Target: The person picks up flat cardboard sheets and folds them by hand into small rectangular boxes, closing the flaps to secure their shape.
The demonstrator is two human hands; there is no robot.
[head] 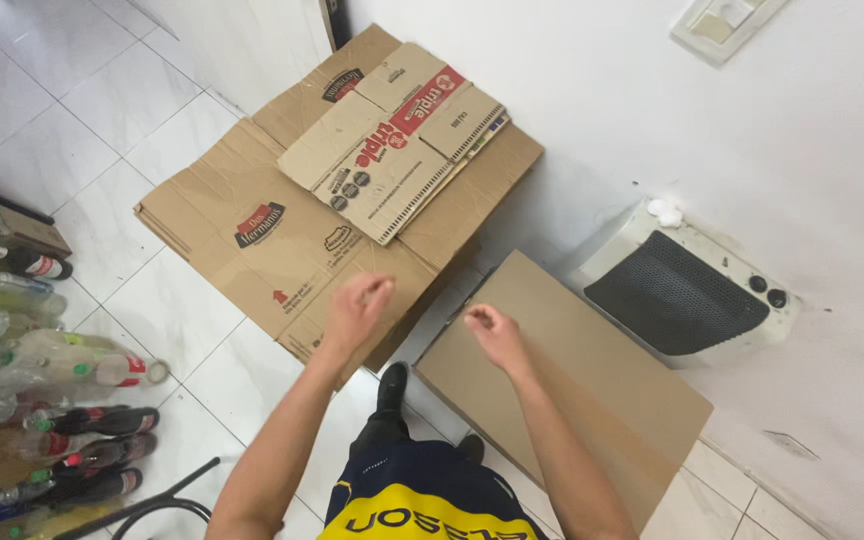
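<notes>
Hovering left hand (357,305) loosely curled, empty, over flattened cardboard stack (252,240); right hand (492,330) half-closed, empty, above plain board (592,390) near heater (687,290).

White tiled floor (122,90) with grey joints. On it lies a stack of flattened cardboard boxes (252,235), a smaller printed flattened box (392,135) resting on top. Just beside the stack, a plain brown cardboard sheet (572,385) leans toward the wall. A heap of plastic bottles (42,385) lies at the left edge of the floor.
</notes>
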